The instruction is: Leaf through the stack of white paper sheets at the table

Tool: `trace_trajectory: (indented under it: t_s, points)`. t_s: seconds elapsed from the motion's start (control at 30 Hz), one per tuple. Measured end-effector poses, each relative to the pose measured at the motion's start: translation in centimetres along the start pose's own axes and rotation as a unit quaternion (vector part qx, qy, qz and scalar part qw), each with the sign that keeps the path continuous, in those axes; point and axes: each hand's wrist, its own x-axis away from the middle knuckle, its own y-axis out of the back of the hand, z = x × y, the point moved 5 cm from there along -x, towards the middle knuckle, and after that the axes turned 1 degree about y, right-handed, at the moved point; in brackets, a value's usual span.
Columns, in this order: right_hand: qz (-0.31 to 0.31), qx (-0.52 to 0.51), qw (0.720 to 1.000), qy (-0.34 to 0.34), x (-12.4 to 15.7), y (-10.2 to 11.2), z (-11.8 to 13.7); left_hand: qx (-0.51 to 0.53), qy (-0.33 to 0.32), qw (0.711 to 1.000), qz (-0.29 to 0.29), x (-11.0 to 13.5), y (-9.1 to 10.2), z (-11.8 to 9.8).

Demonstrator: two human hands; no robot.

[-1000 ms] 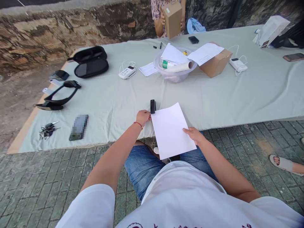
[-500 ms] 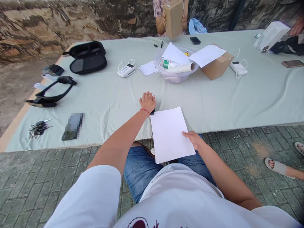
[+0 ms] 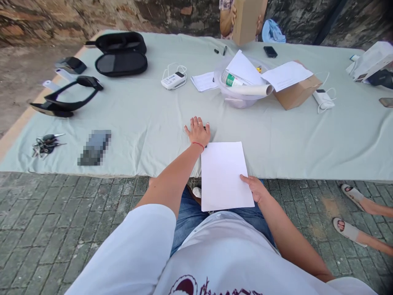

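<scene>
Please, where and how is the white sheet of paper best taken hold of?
Best pinch the white sheet on the lower half of its right edge, where the right hand holds it, coming from the right, thumb above and fingers below. It looks thin and flat, and this part extends past the table, so its underside should be easy to reach.
</scene>
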Motion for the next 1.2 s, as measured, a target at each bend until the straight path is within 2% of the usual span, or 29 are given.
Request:
trace_trajectory:
  t_s: [0.1, 0.2, 0.27, 0.33, 0.37, 0.4, 0.47, 0.53, 0.57, 0.63, 0.67, 0.73, 0.8, 0.83, 0.87, 0.93, 1.03, 1.1, 1.2]
  points:
    - [-0.002, 0.01, 1.0, 0.009, -0.2, -0.3, 0.1, 0.037, -0.012, 0.999, -0.02, -0.3, 0.0, -0.4]
    - [0.001, 0.016, 1.0, 0.022, 0.0, -0.5, 0.0, 0.116, 0.015, 0.991, -0.063, -0.8, 0.9, -0.4]
    - [0.008, 0.022, 0.999, 0.031, 0.5, -0.2, -0.1, 0.181, 0.049, 0.975, -0.122, -0.1, 2.8, 0.3]
    - [0.013, 0.03, 0.999, 0.032, 1.1, 0.5, -0.5, 0.238, 0.012, 0.957, -0.166, 2.4, 5.4, 0.8]
    - [0.012, 0.035, 0.999, 0.031, 1.5, 0.9, -0.7, 0.263, -0.016, 0.949, -0.174, 4.4, 6.7, 1.2]
    - [0.008, 0.04, 0.999, 0.031, 1.8, 1.4, -1.0, 0.278, -0.033, 0.946, -0.164, 6.8, 7.7, 1.9]
    - [0.009, 0.046, 0.998, 0.04, 2.4, 2.2, -1.5, 0.281, -0.014, 0.954, -0.102, 12.7, 8.3, 4.0]
    - [0.013, 0.053, 0.997, 0.062, 2.8, 2.5, -1.9, 0.285, 0.047, 0.957, -0.017, 18.9, 7.2, 6.8]
    - [0.014, 0.059, 0.995, 0.074, 2.9, 2.6, -2.0, 0.303, 0.088, 0.948, 0.026, 21.8, 6.0, 8.1]
    - [0.011, 0.077, 0.992, 0.095, 3.0, 2.4, -2.2, 0.378, 0.172, 0.902, 0.115, 26.6, 3.0, 9.9]
    - [0.009, 0.088, 0.991, 0.101, 3.0, 2.3, -2.2, 0.43, 0.22, 0.863, 0.147, 28.3, 1.5, 10.3]
    - [0.007, 0.107, 0.988, 0.107, 2.9, 1.9, -2.2, 0.536, 0.305, 0.759, 0.211, 30.7, -1.2, 10.0]
    - [0.004, 0.122, 0.986, 0.11, 2.9, 1.8, -2.0, 0.62, 0.333, 0.661, 0.26, 31.4, -2.6, 8.4]
    - [0.001, 0.126, 0.986, 0.112, 3.0, 1.8, -1.9, 0.648, 0.331, 0.63, 0.273, 31.4, -2.9, 7.6]
    - [-0.004, 0.128, 0.985, 0.112, 3.0, 1.9, -1.8, 0.667, 0.321, 0.611, 0.281, 31.2, -3.0, 6.9]
    - [-0.018, 0.123, 0.986, 0.109, 3.3, 2.2, -1.7, 0.676, 0.298, 0.607, 0.294, 30.6, -2.8, 5.9]
    - [-0.038, 0.093, 0.989, 0.105, 3.8, 2.9, -1.7, 0.652, 0.277, 0.635, 0.308, 29.9, -2.6, 5.4]
    - [-0.045, 0.07, 0.99, 0.111, 4.2, 3.2, -1.8, 0.644, 0.283, 0.647, 0.294, 29.4, -2.5, 5.4]
    - [-0.054, 0.051, 0.99, 0.12, 4.7, 3.6, -2.0, 0.645, 0.316, 0.65, 0.247, 28.9, -2.5, 5.3]
